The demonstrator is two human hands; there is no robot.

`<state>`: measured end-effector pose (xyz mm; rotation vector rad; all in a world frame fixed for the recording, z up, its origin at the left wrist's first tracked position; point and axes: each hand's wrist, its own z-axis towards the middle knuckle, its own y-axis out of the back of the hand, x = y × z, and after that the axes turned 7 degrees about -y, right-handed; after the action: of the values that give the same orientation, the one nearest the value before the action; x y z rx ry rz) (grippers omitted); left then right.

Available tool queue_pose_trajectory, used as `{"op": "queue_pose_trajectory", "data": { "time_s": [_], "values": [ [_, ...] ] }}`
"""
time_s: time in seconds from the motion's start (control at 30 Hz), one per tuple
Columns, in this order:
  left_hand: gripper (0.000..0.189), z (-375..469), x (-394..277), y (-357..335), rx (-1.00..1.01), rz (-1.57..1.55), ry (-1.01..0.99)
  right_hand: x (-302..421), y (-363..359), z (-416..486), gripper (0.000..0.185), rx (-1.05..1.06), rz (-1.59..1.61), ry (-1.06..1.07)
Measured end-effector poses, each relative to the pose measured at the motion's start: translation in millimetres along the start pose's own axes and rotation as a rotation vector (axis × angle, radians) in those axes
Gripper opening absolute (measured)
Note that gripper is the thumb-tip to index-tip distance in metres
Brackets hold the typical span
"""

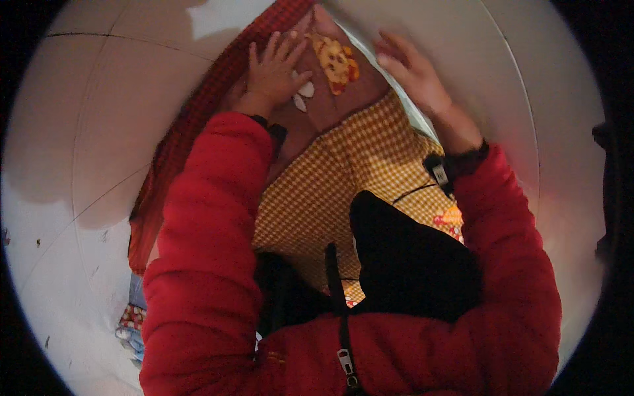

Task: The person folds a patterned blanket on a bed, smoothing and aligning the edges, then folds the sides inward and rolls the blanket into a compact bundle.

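A pieced cloth (312,188) lies stretched out in front of me. It joins a brownish-pink panel (327,111), a yellow-and-brown gingham panel (302,198) and a dark red checked border (198,99). My left hand (275,74) rests palm down on the brownish panel, fingers spread, with white petal-shaped patches (304,90) beside its thumb. Right of that hand is a yellow animal-like figure (336,62) on the same panel. My right hand (416,76), slightly blurred, is by the cloth's right edge with fingers loosely bent and nothing visible in it.
Pale tiled flooring (129,119) with dark joint lines surrounds the cloth. Patterned and bluish fabric (131,321) shows at the lower left. Black straps circle both wrists; a dark device (438,171) sits on the right one. A dark object (607,193) stands at the right rim.
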<state>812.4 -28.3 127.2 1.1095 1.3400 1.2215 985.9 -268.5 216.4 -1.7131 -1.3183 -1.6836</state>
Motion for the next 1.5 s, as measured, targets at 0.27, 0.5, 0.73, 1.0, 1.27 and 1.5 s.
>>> {"op": "queue_pose_trajectory", "data": {
  "time_s": [0.27, 0.5, 0.73, 1.0, 1.27, 1.5],
  "values": [
    [0.071, 2.5, 4.7, -9.4, -0.049, 0.022, -0.025, -50.7, 9.8, -196.8, 0.111, 0.006, -0.704, -0.395],
    [0.071, 3.6, 4.1, -6.8, 0.062, 0.060, 0.015, -69.3, 1.4, -181.3, 0.112, 0.078, -0.750, -0.528],
    [0.073, -1.2, 2.4, -6.9, 0.128, -0.009, 0.075, -87.4, 17.9, -175.8, 0.091, -0.071, -0.176, -0.835],
    [0.074, 5.3, -10.5, 4.1, 0.183, -0.007, 0.162, -143.4, 19.9, -154.3, 0.080, -0.118, -0.508, -0.625],
    [0.074, 5.0, -16.4, 3.1, 0.183, -0.022, 0.179, -107.5, 5.6, -183.7, 0.073, -0.187, -0.728, -0.674],
    [0.066, 10.7, -23.2, 10.7, 0.028, -0.131, 0.196, -151.4, 13.9, -152.7, 0.069, -0.037, -0.540, -0.830]
  ]
}}
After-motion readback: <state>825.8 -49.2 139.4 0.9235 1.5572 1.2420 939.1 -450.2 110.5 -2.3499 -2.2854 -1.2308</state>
